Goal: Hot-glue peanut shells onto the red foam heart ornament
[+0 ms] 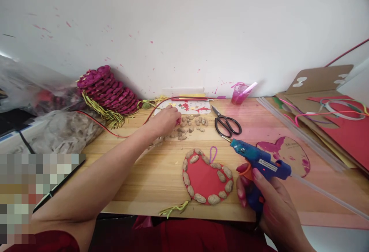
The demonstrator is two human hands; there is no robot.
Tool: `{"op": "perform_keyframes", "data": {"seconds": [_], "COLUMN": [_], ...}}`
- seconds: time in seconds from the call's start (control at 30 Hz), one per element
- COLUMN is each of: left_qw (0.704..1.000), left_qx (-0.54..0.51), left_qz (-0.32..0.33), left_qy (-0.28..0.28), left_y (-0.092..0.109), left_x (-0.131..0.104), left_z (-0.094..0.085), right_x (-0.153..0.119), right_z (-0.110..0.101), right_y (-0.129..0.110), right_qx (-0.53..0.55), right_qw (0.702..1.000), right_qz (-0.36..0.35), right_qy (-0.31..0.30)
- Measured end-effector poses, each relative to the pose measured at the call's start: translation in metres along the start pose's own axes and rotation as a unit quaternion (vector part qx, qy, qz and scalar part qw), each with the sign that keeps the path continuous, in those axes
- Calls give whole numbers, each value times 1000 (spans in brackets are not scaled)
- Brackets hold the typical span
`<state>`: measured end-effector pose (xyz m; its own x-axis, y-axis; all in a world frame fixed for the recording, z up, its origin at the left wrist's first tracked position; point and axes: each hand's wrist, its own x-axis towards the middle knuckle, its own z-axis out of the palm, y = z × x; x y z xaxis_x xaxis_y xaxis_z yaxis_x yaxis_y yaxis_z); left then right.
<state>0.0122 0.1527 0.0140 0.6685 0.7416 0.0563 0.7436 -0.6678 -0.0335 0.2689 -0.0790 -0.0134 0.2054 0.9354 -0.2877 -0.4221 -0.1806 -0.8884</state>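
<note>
A blue hot glue gun [255, 156] with a clear glue stick in its back is gripped in my right hand [271, 196], its nozzle pointing up and left. My left hand [167, 120] reaches over a pile of peanuts [188, 123]; its fingers are curled together at the pile, and whatever is between them is hidden. In front of me lies a red heart [204, 177] edged with peanuts, with a few more inside the edge. It has a purple loop [213, 154] at the top and a yellow-green tassel [174, 208] at its tip.
Black-handled scissors [227, 125] lie near the nozzle. Behind the peanuts is a white tray [158, 109] with small stars. A cup of pink paint [239, 94] stands by the wall. At right are a cardboard heart [291, 152] and clear glue sticks [302, 136]; at left, a purple peanut craft [108, 90].
</note>
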Motion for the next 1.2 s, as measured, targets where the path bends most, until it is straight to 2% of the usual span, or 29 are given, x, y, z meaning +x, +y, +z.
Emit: {"op": "perform_keyframes", "data": {"seconds": [0.17, 0.37, 0.57, 0.67, 0.9, 1.2], "left_qw": [999, 998, 997, 997, 994, 994], "left_qx": [29, 30, -44, -30, -23, -43], "left_qz": [-11, -37, -54, -65, -102, -94], "left_qy": [-14, -43, 15, 37, 32, 27], "left_y": [2, 3, 9, 7, 7, 5], "left_x": [-6, -15, -16, -15, -15, -14], "left_z": [-8, -18, -15, -12, -7, -10], "right_x": [-2, -5, -7, -7, -6, -6], "right_z": [3, 10, 13, 14, 11, 12], "right_y": [-2, -7, -10, -11, -9, -10], "right_qx": [-5, -1, -5, -2, -4, -3], "right_qw": [1000, 1000, 999, 999, 999, 999], "right_qz": [-7, 12, 11, 14, 20, 20], "right_qy": [-2, 24, 34, 35, 29, 31]}}
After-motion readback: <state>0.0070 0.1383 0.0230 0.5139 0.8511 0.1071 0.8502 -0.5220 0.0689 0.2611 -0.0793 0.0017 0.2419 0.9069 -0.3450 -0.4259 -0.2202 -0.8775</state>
